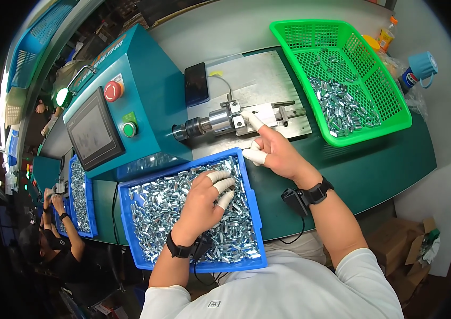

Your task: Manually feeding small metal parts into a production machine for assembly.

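Observation:
My left hand (202, 201), with white finger covers on its fingertips, reaches into a blue tray (257, 226) full of small shiny metal cylinders (156, 204). Its fingers are curled down among them, and what lies under the fingertips is hidden. My right hand (281, 154) is at the clamping fixture (260, 114) of the teal machine (153, 80). Its index finger stretches out to touch the block by the round metal spindle (219, 121). The thumb is held apart, the other fingers are folded, and no piece shows in this hand.
A green basket (337, 141) with similar metal pieces stands at the right. A phone (196, 84) lies behind the spindle. The machine carries a screen (93, 127) and a red stop button (113, 91). At the far left, another person (63, 239) works beside blue trays.

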Demonstrator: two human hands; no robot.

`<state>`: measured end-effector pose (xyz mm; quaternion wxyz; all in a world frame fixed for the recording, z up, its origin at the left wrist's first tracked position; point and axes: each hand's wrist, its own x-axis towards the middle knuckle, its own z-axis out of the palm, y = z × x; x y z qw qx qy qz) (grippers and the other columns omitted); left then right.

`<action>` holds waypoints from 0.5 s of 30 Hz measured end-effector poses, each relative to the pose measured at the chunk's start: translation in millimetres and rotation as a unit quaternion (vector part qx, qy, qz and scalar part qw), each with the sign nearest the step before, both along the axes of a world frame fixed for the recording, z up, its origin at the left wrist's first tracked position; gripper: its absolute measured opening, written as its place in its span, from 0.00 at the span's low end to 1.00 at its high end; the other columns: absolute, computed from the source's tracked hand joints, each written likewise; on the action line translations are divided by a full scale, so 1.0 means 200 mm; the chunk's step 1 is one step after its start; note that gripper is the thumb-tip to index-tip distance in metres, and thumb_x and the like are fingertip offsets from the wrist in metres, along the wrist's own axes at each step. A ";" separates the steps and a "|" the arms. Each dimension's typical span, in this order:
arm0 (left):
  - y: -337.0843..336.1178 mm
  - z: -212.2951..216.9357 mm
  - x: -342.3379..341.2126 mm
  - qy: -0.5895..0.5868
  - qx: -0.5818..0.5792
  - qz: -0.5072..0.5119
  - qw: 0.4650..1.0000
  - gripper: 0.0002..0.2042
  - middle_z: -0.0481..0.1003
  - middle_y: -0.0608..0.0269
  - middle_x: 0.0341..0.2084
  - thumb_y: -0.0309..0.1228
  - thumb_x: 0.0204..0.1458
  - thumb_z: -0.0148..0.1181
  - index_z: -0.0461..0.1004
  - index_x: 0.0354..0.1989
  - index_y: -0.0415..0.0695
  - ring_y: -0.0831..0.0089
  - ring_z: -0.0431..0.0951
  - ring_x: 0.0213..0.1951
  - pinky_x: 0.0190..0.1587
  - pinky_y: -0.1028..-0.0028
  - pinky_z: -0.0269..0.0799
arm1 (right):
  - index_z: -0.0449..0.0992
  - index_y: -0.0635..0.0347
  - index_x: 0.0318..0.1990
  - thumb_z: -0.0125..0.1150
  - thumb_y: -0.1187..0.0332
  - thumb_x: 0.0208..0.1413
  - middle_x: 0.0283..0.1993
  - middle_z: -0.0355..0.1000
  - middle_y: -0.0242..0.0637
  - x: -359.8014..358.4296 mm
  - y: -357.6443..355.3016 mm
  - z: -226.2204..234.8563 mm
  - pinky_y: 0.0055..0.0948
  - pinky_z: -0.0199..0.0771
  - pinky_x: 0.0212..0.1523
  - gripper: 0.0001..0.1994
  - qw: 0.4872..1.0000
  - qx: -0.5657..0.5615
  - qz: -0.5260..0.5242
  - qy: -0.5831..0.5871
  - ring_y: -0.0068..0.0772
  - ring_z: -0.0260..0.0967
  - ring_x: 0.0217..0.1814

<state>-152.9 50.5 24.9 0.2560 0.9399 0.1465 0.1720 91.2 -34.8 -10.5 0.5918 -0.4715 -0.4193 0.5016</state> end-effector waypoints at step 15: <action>0.01 0.02 -0.01 0.018 -0.041 -0.003 0.999 0.14 0.80 0.53 0.56 0.25 0.56 0.70 0.83 0.52 0.42 0.51 0.79 0.56 0.60 0.59 0.76 | 0.47 0.50 0.85 0.65 0.71 0.66 0.28 0.64 0.19 0.01 -0.01 0.05 0.19 0.55 0.29 0.44 1.000 -0.015 0.001 0.024 0.13 0.59 0.29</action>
